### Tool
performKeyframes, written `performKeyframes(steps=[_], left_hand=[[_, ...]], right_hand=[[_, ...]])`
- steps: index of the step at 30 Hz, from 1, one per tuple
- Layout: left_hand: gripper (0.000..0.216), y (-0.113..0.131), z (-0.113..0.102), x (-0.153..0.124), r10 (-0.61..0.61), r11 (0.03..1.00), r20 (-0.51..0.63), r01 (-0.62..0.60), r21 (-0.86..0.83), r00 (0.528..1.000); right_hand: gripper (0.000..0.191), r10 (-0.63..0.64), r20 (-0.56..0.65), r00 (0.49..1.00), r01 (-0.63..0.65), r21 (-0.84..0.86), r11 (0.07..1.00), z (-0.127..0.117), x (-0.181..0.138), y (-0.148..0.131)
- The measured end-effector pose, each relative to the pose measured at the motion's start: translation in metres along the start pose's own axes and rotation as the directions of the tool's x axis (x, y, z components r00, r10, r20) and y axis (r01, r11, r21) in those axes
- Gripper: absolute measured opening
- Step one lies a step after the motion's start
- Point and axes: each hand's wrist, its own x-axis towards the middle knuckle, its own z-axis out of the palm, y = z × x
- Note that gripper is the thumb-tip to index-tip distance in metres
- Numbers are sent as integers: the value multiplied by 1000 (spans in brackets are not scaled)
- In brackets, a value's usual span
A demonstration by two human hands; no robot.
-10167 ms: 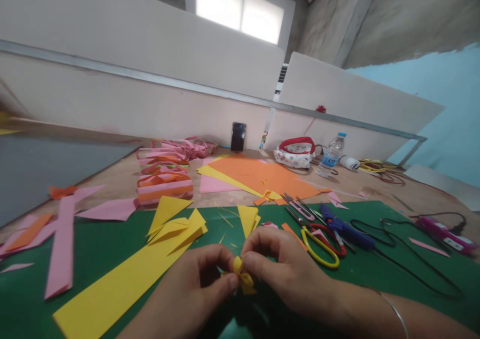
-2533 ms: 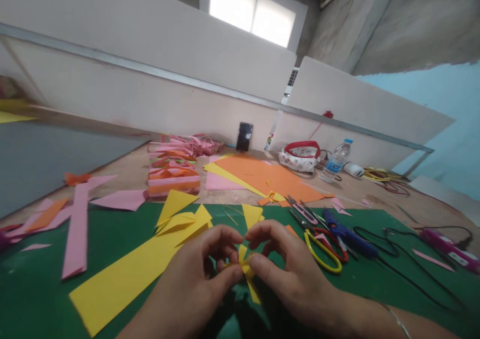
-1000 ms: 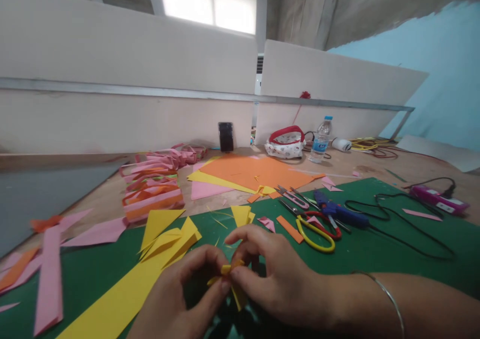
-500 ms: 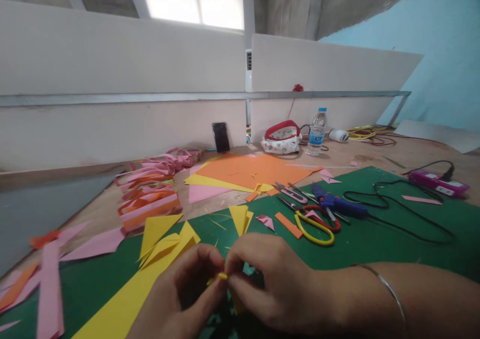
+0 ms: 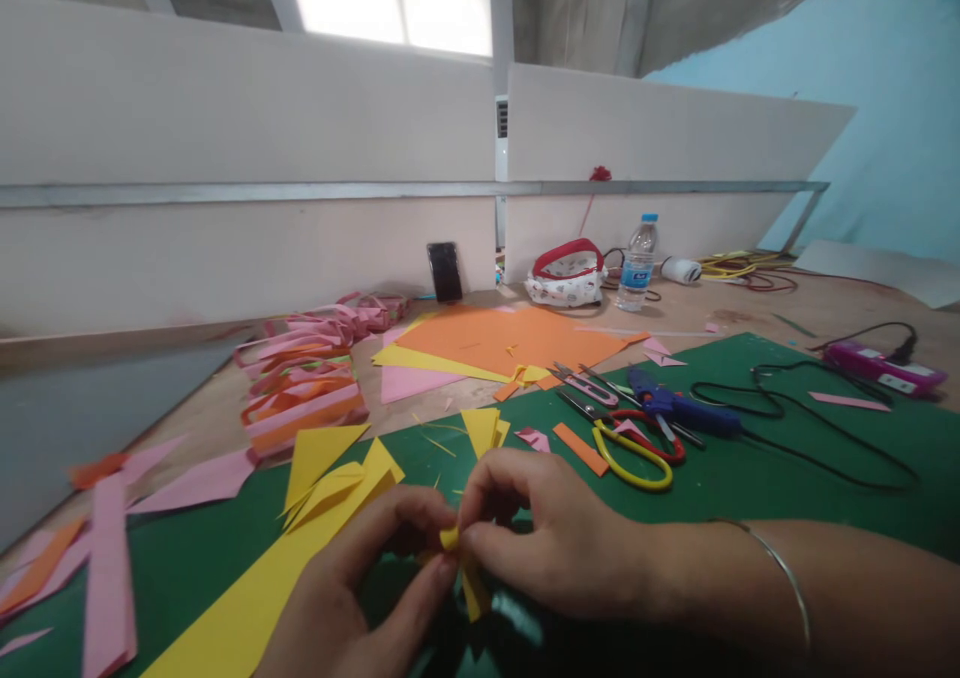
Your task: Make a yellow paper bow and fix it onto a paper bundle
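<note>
Beyond right hand (image 5: 551, 523) pinching yellow paper (image 5: 474, 596), scissors (image 5: 602, 425), glue gun (image 5: 697, 415), orange sheet (image 5: 517, 336)

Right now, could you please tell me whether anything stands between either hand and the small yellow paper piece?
Nothing visible does: the left hand and right hand both hold the yellow paper piece directly. The scissors lie beyond the right hand.

Left hand (image 5: 367, 578) and right hand (image 5: 551, 533) pinch a small yellow paper piece (image 5: 474, 598) between them.
Beneath them spreads a green mat (image 5: 720, 488); a wide yellow strip (image 5: 232, 598) lies beside the left hand, scissors (image 5: 602, 428) and a blue glue gun (image 5: 694, 415) beyond the right.
</note>
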Motion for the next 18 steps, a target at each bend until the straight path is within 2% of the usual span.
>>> performKeyframes(steps=[2,4,7,12,18], left_hand=[[17,-6,-1,1,12,1000,29,-11,-7,1000],[28,-10,-1,2,-11,999,41,13,-36,999],[36,-13,1,1,-48,996,68,52,-66,997],[38,-12,2,1,-41,998,39,43,-50,998],[38,-9,0,1,-58,996,90,64,-63,994]], right_hand=[[8,-157,-28,987,155,-82,985,0,-2,0],[10,-335,-22,942,327,-160,931,-1,-4,0],[11,-487,-9,873,470,-244,848,-1,-5,-1],[8,-574,-7,819,523,-401,752,0,-4,0],[20,-668,74,741,548,-642,537,1,-3,0]])
